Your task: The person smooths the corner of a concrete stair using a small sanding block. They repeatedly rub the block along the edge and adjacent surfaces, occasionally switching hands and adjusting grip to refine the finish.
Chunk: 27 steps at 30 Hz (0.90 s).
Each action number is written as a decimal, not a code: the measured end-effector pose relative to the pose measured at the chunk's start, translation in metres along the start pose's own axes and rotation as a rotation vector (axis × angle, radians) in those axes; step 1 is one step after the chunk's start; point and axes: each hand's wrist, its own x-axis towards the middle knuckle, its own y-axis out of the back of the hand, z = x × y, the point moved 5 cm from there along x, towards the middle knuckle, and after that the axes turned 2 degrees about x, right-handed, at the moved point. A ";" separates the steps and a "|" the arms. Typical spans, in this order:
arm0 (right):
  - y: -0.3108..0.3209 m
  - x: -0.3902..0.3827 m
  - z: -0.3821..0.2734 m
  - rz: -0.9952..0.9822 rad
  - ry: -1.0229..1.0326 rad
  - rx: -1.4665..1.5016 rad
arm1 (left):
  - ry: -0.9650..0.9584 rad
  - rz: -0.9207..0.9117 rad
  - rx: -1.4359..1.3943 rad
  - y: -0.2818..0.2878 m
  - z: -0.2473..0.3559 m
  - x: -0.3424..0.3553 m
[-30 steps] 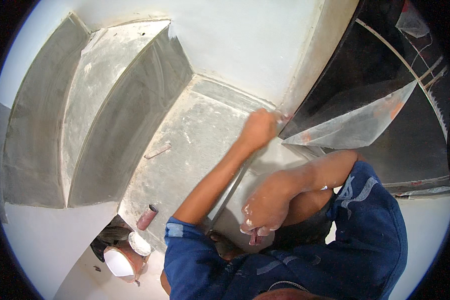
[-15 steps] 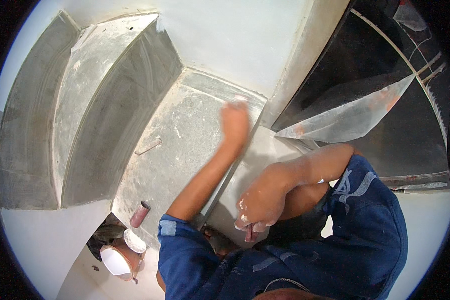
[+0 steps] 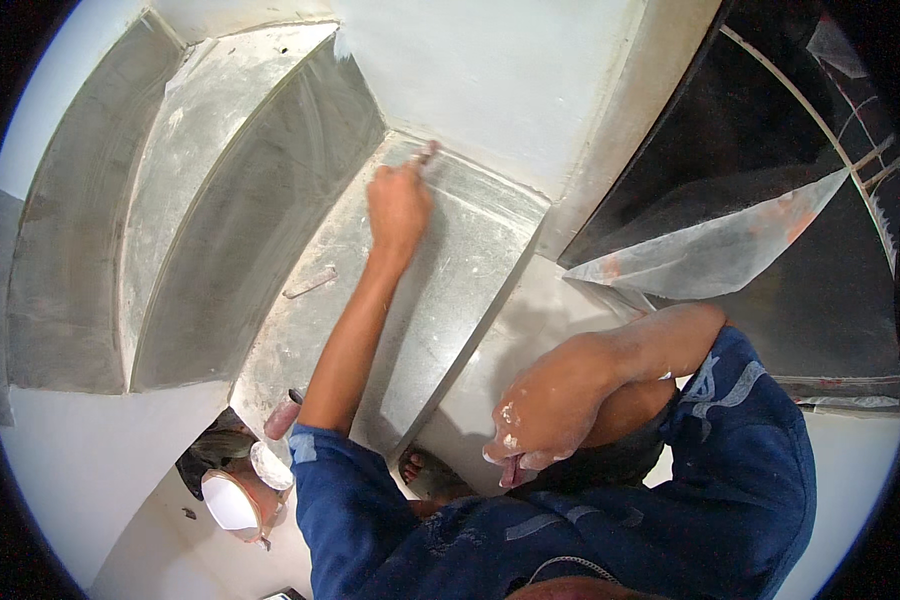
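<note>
- Left hand (image 3: 398,205) has moved from the step's right edge to its back corner, grip closed on a small tool (image 3: 425,153) at the wall joint.
- Right hand (image 3: 542,420) unmoved on knee, paste-smeared, grip loosely curled, empty.
- Work has shifted left along step (image 3: 470,260).

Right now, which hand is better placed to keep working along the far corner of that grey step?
Probably the left hand: it is stretched out onto the grey step with a small tool at the wall corner. The right hand rests bent back by the knee, smeared white.
</note>
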 end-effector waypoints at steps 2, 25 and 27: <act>0.002 0.005 0.000 -0.032 0.036 -0.016 | 0.071 0.112 0.121 -0.014 -0.043 0.010; 0.016 0.005 0.018 0.009 0.041 0.112 | -0.175 -0.882 -0.462 -0.028 0.009 -0.040; 0.021 0.003 0.020 0.105 0.097 0.201 | -0.310 -0.874 -0.360 -0.007 -0.015 -0.069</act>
